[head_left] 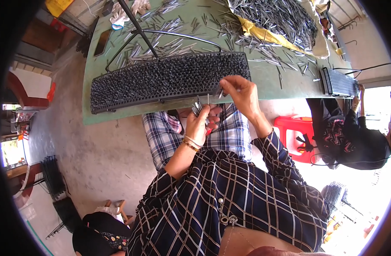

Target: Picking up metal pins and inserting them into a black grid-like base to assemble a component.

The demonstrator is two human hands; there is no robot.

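Note:
A long black perforated rack [170,79] with a wire frame stands at the table's near edge. Thin pieces fill most of its rows of holes; the nearest row looks bare in places. My left hand [198,121] is closed around a small bundle of thin metal strips [197,107], just below the rack's front edge. At the rack's right front, my right hand [244,94] pinches a short thin metal strip [220,91] between thumb and forefinger. Its other fingers are curled.
Loose strips [263,53] lie scattered over the green table [268,81]. Behind them sits an open sack [274,19] heaped with strips. A phone [102,42] and gloves [118,16] lie at the left. Another person [353,138] works at a second rack [339,82], near a red stool [291,138].

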